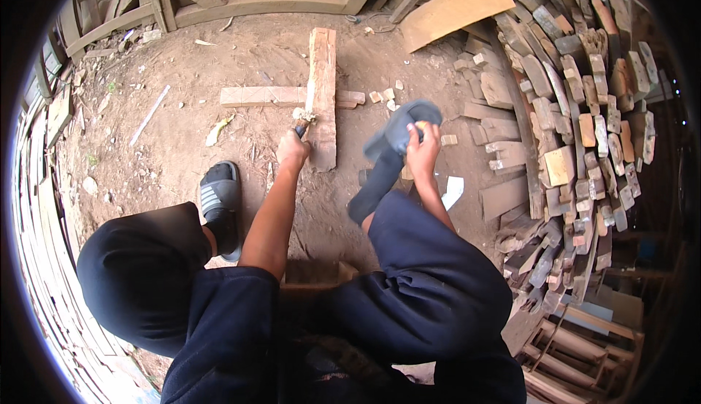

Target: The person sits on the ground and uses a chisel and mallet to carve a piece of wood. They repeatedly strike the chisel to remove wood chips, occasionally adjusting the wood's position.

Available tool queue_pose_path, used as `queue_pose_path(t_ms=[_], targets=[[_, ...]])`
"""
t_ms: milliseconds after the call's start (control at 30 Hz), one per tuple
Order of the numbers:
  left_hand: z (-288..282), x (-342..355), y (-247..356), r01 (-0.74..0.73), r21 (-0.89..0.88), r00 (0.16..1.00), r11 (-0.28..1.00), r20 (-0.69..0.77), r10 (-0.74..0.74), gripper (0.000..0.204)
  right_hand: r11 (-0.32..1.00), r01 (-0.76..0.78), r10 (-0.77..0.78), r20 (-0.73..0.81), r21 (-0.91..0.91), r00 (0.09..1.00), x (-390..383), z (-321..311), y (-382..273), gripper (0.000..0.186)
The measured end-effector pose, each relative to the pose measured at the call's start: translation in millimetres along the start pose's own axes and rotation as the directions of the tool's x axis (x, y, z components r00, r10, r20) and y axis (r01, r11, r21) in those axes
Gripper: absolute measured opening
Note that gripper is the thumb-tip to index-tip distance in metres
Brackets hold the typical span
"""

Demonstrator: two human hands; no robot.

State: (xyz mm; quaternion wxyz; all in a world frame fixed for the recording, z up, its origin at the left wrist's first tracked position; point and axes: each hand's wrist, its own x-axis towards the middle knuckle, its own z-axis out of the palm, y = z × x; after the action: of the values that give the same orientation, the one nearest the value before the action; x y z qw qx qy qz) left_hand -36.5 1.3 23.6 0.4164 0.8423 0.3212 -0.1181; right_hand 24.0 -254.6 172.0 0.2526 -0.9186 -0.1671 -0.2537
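Observation:
My left hand (292,148) grips a dark-handled tool (298,132); its far end is at pale chips (304,115) on a rough upright-lying timber (321,61). That timber crosses a narrower board (255,96) on the dirt. My right hand (423,152) is closed on an orange-and-black object (422,128), mostly hidden by my fingers, in front of my right foot's grey sandal (387,130). My right leg reaches forward beside the timber; my left foot in a striped sandal (221,196) rests on the ground to the left.
A large stack of cut wood (577,134) lines the right, with a pale panel (456,6) at the back. A wooden frame (270,2) borders the far side, loose slats (40,221) the left. A wooden rack (577,353) stands lower right. Small offcuts (376,97) lie nearby.

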Motion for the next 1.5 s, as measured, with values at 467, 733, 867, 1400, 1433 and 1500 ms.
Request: queue_pose_path(t_ms=[467, 733, 867, 1400, 1433, 1500], targets=[[-2, 4, -6, 0.004, 0.031, 1.0, 1.0, 0.021, -0.005, 0.051, 0.874, -0.434, -0.01, 0.902, 0.217, 0.432, -10, 30, -23, 0.027], [-6, 14, -11, 0.023, -0.005, 0.998, 1.0, 0.056, -0.022, 0.062, 0.957, -0.213, 0.095, 0.481, 0.197, 0.871, -121, 110, -63, 0.036], [-4, 15, -10, 0.031, -0.025, 0.996, 0.999, 0.079, -0.029, 0.061, 0.787, -0.53, 0.295, 0.561, 0.316, 0.773, -123, 90, -41, 0.025], [-7, 23, -15, 0.059, 0.04, 0.99, 0.997, 0.129, -0.064, 0.058, 0.732, -0.602, 0.368, 0.559, 0.317, 0.743, -113, 89, -53, 0.017], [-8, 22, -12, 0.055, 0.039, 0.989, 0.998, 0.133, -0.06, 0.058, 0.739, -0.599, 0.389, 0.532, 0.307, 0.752, -109, 94, -51, 0.018], [-11, 19, -10, 0.056, 0.041, 0.989, 0.998, 0.138, -0.061, 0.058, 0.722, -0.605, 0.405, 0.505, 0.335, 0.762, -101, 107, -48, 0.019]])
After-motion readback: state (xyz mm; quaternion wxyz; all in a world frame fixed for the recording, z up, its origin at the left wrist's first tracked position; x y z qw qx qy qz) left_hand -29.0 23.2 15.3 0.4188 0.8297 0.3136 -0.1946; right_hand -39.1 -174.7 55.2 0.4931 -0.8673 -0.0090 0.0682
